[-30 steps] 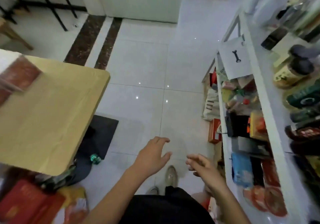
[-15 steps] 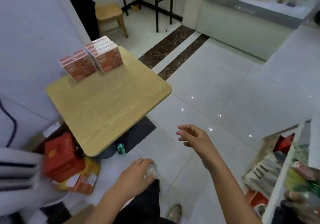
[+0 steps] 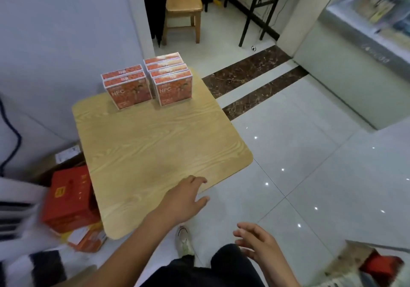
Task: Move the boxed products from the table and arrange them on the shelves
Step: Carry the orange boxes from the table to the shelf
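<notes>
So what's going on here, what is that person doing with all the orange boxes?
Nobody holds a box yet. The left hand is held out open by the near edge of the wooden table, and the right hand is open lower down, over the floor. Six orange boxes stand upright in two rows at the table's far end, away from both hands, waiting to be moved.

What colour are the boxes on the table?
Orange-red with white edges, boxes seen clearly in the head view.

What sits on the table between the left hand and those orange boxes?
Nothing: the head view shows bare wooden tabletop from left hand to orange NFC boxes.
</notes>
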